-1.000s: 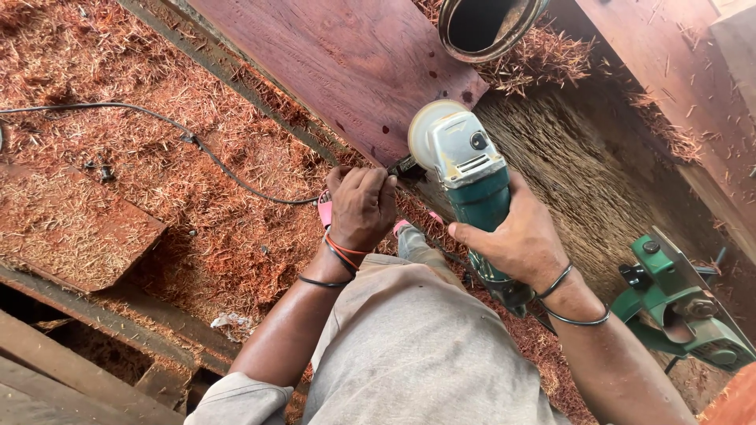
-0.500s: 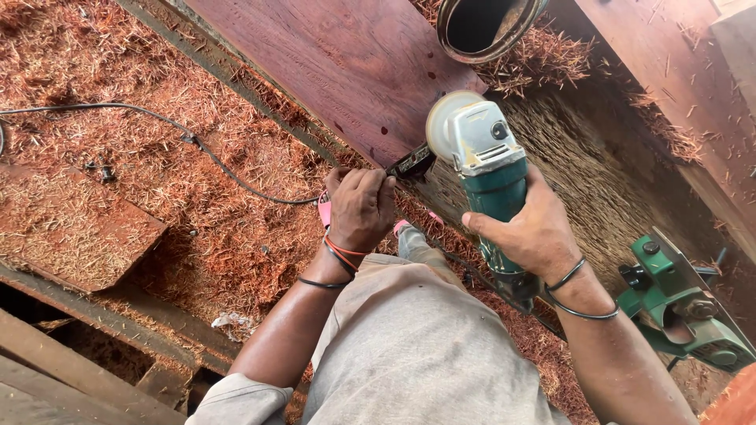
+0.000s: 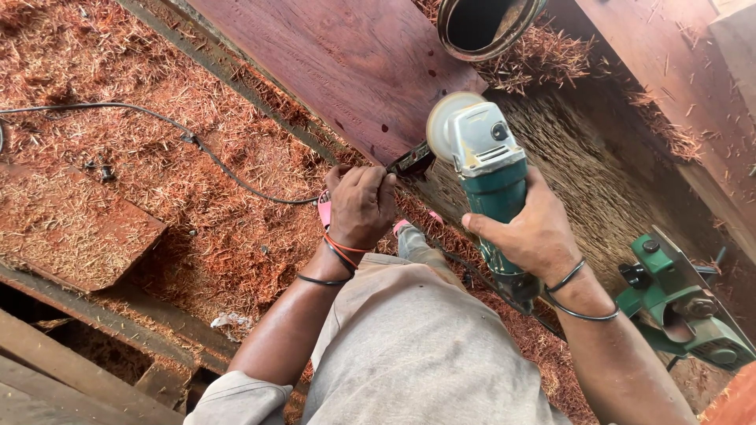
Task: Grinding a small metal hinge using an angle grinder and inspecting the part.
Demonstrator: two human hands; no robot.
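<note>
While held, green grinder point(image 3: 490, 169) over red plank point(image 3: 346, 63).

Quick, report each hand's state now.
Left hand: closed on a small dark tool.
Right hand: closed around the green angle grinder.

The person wears a pale grey shirt point(image 3: 236, 397) with the sleeve rolled up and light grey trousers point(image 3: 417, 346). The left wrist point(image 3: 335, 256) carries thin orange and black bands; the right wrist point(image 3: 579, 295) carries two thin black bands. Pink sandals point(image 3: 324, 208) show at the feet.
</note>
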